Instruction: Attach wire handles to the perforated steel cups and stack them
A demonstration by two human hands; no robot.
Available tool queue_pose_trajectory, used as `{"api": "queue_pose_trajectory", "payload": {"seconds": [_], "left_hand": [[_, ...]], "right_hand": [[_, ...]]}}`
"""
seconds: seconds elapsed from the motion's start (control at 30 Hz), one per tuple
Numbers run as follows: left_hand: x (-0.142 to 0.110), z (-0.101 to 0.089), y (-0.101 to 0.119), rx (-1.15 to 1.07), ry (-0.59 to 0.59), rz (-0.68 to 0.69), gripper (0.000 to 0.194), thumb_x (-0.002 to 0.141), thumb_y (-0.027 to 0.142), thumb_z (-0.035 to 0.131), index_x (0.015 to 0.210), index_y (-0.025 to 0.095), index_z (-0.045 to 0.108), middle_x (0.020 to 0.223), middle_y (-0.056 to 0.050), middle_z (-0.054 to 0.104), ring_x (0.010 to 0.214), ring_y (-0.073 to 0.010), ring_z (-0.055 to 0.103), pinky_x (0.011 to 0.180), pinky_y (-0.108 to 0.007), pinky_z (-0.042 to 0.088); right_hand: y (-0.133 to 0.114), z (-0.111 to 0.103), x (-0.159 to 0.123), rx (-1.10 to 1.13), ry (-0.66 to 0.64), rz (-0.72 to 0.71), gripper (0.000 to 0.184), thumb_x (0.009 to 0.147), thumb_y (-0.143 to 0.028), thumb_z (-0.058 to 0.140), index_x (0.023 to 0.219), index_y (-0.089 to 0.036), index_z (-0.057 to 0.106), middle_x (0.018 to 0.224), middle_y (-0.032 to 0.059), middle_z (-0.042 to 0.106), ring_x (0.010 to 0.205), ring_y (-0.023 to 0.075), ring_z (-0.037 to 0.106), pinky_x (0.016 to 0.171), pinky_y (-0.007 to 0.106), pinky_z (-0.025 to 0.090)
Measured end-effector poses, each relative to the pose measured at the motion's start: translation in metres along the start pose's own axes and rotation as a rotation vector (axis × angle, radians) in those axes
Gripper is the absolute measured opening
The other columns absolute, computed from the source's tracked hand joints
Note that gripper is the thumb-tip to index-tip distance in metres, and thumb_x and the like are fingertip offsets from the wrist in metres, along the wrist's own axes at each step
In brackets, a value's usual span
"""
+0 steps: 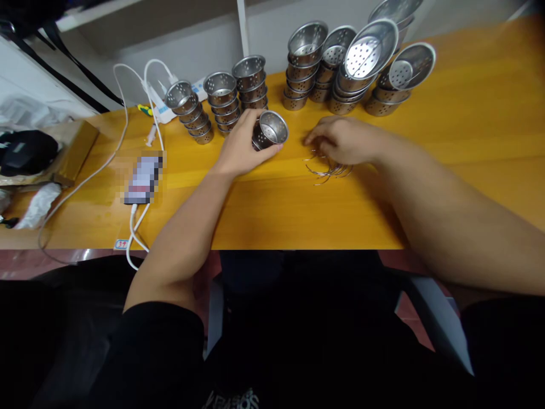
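Note:
My left hand (244, 145) grips a perforated metal cup (272, 129) round its side, with the thumb at the near side and the mouth tilted toward me. To the right, my right hand (336, 138) hangs over a loose pile of thin curved metal wires (330, 170) on the table. Its fingers are bent downward and partly hidden, so what they hold, if anything, does not show. Just behind my left hand stand stacks of similar cups (220, 91), (250, 74). Taller leaning stacks of cups (307, 48) stand behind my right hand.
On the left of the wooden table (289, 221) lies a phone (143, 179) with white cables (128, 108). A cardboard box (80, 147) with a black case (29, 152) sits farther left. A power strip (164, 111) lies near the back, beside another cup stack (183, 99).

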State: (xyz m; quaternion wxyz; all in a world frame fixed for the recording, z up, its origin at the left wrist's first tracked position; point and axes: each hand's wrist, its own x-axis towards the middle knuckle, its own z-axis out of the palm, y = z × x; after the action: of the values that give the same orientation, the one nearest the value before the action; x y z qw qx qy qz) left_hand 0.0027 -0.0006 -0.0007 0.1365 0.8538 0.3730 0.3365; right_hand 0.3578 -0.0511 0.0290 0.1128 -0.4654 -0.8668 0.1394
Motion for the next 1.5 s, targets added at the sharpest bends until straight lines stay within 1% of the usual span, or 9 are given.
{"api": "queue_pose_trajectory", "payload": {"seconds": [0.27, 0.4, 0.53, 0.67, 0.8, 1.0, 1.2, 1.37, 1.5], "left_hand": [[0.002, -0.002, -0.005, -0.014, 0.062, 0.064, 0.093, 0.099, 0.086, 0.1, 0.171, 0.036, 0.068, 0.18, -0.018, 0.071, 0.172, -0.0462, 0.07, 0.152, -0.064, 0.057], [0.002, 0.0, -0.008, -0.021, 0.043, 0.085, 0.1, 0.098, 0.099, 0.093, 0.17, 0.035, 0.068, 0.177, -0.018, 0.074, 0.171, -0.0465, 0.071, 0.152, -0.064, 0.057], [0.003, 0.008, -0.005, -0.036, 0.006, 0.153, 0.112, 0.095, 0.112, 0.084, 0.174, 0.035, 0.066, 0.175, -0.018, 0.075, 0.17, -0.0483, 0.073, 0.151, -0.067, 0.056], [0.004, 0.015, 0.002, -0.055, -0.041, 0.215, 0.118, 0.093, 0.118, 0.079, 0.177, 0.037, 0.066, 0.175, -0.019, 0.075, 0.17, -0.0498, 0.073, 0.152, -0.069, 0.056], [0.006, 0.021, -0.004, -0.076, -0.082, 0.228, 0.125, 0.087, 0.116, 0.089, 0.18, 0.036, 0.065, 0.176, -0.02, 0.074, 0.171, -0.0519, 0.072, 0.154, -0.073, 0.053], [0.002, 0.025, -0.024, -0.106, -0.132, 0.126, 0.141, 0.074, 0.089, 0.12, 0.186, 0.036, 0.053, 0.185, -0.022, 0.065, 0.179, -0.0544, 0.067, 0.156, -0.077, 0.05], [-0.007, 0.017, -0.011, -0.131, -0.091, -0.001, 0.121, 0.076, 0.059, 0.127, 0.172, 0.031, 0.059, 0.174, -0.021, 0.069, 0.173, -0.0512, 0.074, 0.148, -0.076, 0.061], [-0.005, 0.014, -0.006, -0.207, -0.05, -0.052, 0.12, 0.072, 0.083, 0.124, 0.162, 0.033, 0.063, 0.162, -0.015, 0.074, 0.153, -0.045, 0.082, 0.136, -0.071, 0.069], [-0.002, 0.017, -0.013, -0.266, -0.026, -0.076, 0.124, 0.071, 0.113, 0.105, 0.158, 0.034, 0.066, 0.146, -0.012, 0.081, 0.139, -0.0433, 0.088, 0.126, -0.069, 0.072]], "right_hand": [[0.017, -0.015, -0.004, -0.152, -0.227, 0.173, 0.027, 0.109, -0.004, 0.076, 0.092, -0.022, 0.087, 0.092, 0.0093, 0.087, 0.08, 0.0275, 0.074, 0.086, 0.046, 0.059], [0.0, -0.011, -0.01, -0.075, 0.147, 0.018, 0.023, 0.124, -0.03, 0.072, 0.132, -0.021, 0.092, 0.133, 0.0208, 0.091, 0.113, 0.0393, 0.086, 0.114, 0.059, 0.071], [-0.036, 0.004, -0.011, 0.193, 0.328, -0.139, 0.094, 0.123, -0.075, 0.078, 0.197, -0.021, 0.056, 0.188, 0.0265, 0.068, 0.154, 0.0482, 0.079, 0.142, 0.069, 0.063], [-0.06, 0.015, -0.006, 0.278, 0.318, -0.145, 0.109, 0.111, -0.107, 0.074, 0.201, -0.049, 0.049, 0.203, 0.0078, 0.058, 0.182, 0.0484, 0.058, 0.153, 0.076, 0.055], [-0.063, 0.013, -0.004, 0.28, 0.322, -0.108, 0.112, 0.104, -0.117, 0.067, 0.193, -0.05, 0.062, 0.195, 0.0071, 0.067, 0.177, 0.0529, 0.062, 0.15, 0.08, 0.056], [-0.039, 0.005, -0.006, 0.204, 0.342, 0.057, 0.094, 0.108, -0.108, 0.068, 0.191, -0.064, 0.061, 0.189, -0.0018, 0.073, 0.175, 0.0556, 0.06, 0.152, 0.084, 0.049], [-0.022, 0.016, 0.004, 0.088, 0.19, 0.107, 0.076, 0.122, -0.077, 0.084, 0.162, -0.012, 0.085, 0.157, 0.0318, 0.082, 0.142, 0.0524, 0.078, 0.132, 0.07, 0.064], [-0.027, 0.027, 0.01, 0.104, 0.239, 0.084, 0.086, 0.124, -0.088, 0.077, 0.178, -0.021, 0.078, 0.158, 0.026, 0.084, 0.147, 0.0536, 0.079, 0.13, 0.069, 0.065], [-0.043, 0.017, 0.001, 0.13, 0.342, 0.11, 0.082, 0.129, -0.084, 0.06, 0.196, -0.036, 0.064, 0.173, 0.0217, 0.077, 0.162, 0.0541, 0.07, 0.136, 0.072, 0.063]]}}
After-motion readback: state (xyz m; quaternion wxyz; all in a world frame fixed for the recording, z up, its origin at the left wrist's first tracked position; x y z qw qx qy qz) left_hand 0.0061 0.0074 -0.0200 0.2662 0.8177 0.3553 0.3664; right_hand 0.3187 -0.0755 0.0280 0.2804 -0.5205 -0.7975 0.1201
